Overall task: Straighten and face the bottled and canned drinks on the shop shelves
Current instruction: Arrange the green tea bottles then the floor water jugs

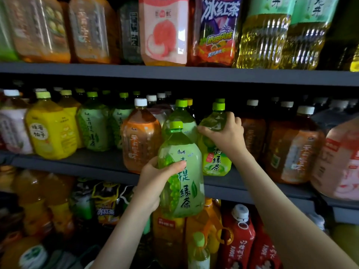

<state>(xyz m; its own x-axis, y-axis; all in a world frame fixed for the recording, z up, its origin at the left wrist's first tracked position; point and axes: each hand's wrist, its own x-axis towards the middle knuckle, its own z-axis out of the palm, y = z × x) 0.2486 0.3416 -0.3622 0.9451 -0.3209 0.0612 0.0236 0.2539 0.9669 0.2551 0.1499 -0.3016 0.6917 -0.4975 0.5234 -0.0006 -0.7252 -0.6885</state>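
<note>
Plainly, green tea bottle (184,187), label frontward.

Light is dim overall and reaches only the fronts. The green tea bottle (180,171) gripped by the left hand (155,183) is the sharpest, best-lit thing, its label crisp. The lime bottle (215,152) held by the right hand (225,134) glows softly too. Behind both hands the shelf recess (204,90) sinks into near-black shadow. Up and right of the right hand, yellow bottles (262,39) carry bright glare streaks. Up and left of the left hand, orange bottles (38,30) smear into blur; below that hand colours turn murky. The shelf edge (174,73) tilts and bows with wide-angle distortion.
</note>
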